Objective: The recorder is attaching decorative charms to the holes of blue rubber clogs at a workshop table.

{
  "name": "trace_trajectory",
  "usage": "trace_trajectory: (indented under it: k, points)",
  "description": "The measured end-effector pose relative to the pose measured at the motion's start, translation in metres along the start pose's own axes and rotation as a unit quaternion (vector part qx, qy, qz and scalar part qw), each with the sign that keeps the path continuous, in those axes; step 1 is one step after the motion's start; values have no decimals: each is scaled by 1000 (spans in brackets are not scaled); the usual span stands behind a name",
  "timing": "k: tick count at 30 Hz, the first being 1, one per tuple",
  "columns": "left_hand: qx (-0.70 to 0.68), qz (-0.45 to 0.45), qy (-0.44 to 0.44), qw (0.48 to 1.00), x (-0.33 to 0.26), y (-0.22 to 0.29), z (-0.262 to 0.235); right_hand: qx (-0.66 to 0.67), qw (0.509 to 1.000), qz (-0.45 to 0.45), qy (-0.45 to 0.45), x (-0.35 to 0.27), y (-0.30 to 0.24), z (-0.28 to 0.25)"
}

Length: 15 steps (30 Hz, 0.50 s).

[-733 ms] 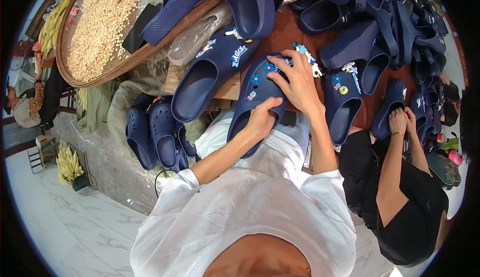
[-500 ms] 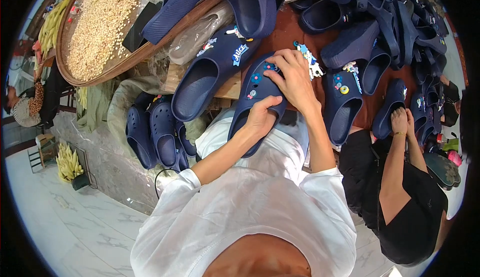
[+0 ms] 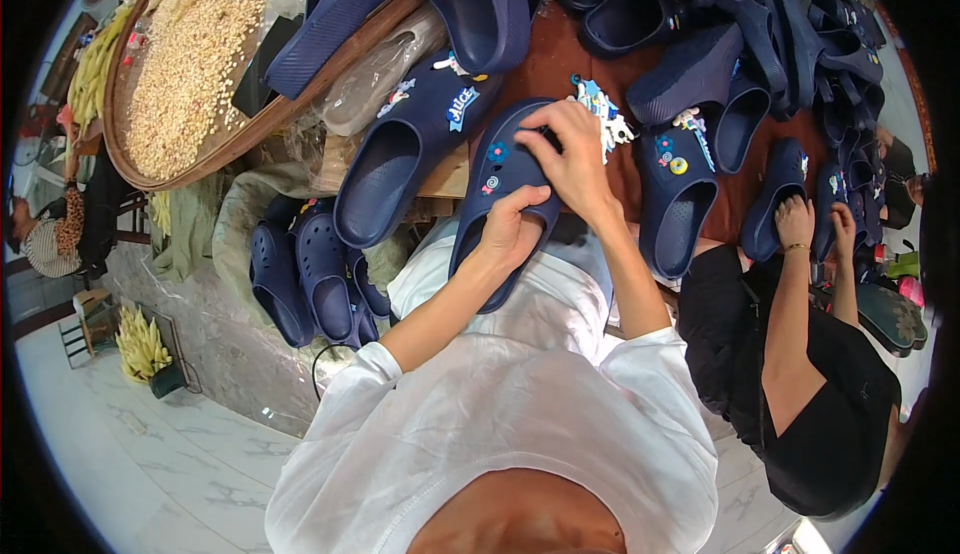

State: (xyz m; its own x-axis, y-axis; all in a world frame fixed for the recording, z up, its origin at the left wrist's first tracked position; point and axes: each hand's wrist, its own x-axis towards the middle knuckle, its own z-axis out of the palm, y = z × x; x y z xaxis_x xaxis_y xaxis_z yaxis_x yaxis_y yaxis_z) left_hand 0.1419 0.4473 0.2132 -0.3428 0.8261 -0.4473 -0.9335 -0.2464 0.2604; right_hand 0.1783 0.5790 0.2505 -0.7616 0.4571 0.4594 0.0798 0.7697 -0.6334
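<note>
A navy clog [image 3: 516,144] rests over my lap, its toe pointing away from me. My left hand [image 3: 512,229] grips it at the opening, thumb on the upper and the other fingers hidden inside. On the upper sit a blue flower charm [image 3: 497,152] and a swirl candy charm [image 3: 490,185]. Bent over the clog's toe, my right hand [image 3: 572,154] has thumb and fingers curled in a pinch against the upper; what is between them cannot be made out. Just beyond that hand lies a pile of white and blue charms [image 3: 603,114] on the brown table.
Decorated navy clogs stand at left [image 3: 405,154] and right [image 3: 680,204]. More clogs [image 3: 735,64] heap at the far right. A round basket of pale kernels [image 3: 190,84] fills the upper left. At right, a person in black [image 3: 830,414] handles another clog [image 3: 775,209].
My right hand has shifted slightly toward the toe's right side, and fewer charms show beneath it. The view has moved a little. The person at right has drawn one hand away from their clog.
</note>
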Motion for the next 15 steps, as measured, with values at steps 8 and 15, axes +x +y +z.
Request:
trace_trajectory:
  k: [8, 15]
  points:
    - [2, -12, -25, 1000, 1, 2, 0, 25, 973, 197, 118, -5, 56, -13]
    - [22, -6, -33, 999, 2, 1, -2, -81, 982, 121, 120, -6, 25, -28]
